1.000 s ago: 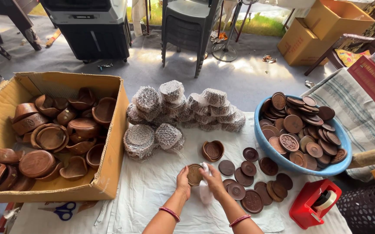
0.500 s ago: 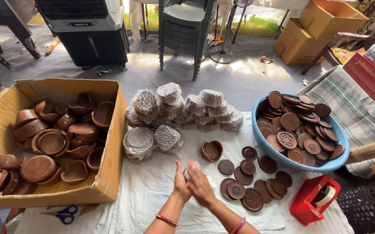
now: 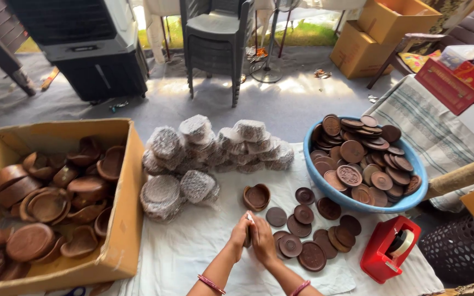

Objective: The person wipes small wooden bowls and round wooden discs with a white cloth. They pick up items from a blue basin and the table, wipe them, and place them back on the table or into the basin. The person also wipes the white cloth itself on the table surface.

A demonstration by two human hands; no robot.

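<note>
My left hand (image 3: 240, 231) and my right hand (image 3: 262, 239) are pressed together over the white cloth (image 3: 193, 246), closed on a small wrapped brown clay piece (image 3: 249, 227) that is mostly hidden between the palms. Just to the right lie several loose brown clay lids (image 3: 308, 230) flat on the cloth. A small stack of clay bowls (image 3: 256, 197) sits just above my hands. Behind them is a pile of plastic-wrapped clay pieces (image 3: 204, 153).
A cardboard box (image 3: 124, 219) at the left holds several brown clay bowls (image 3: 56, 197). A blue basin (image 3: 407, 203) at the right is heaped with clay lids. A red tape dispenser (image 3: 387, 249) stands at the lower right. Stacked grey chairs (image 3: 215, 38), more cardboard boxes (image 3: 385, 27) and a black cooler (image 3: 78, 49) stand behind.
My hands held a clay lid apart a second ago; they have since come together, palms closed around it, and shifted slightly up and right.
</note>
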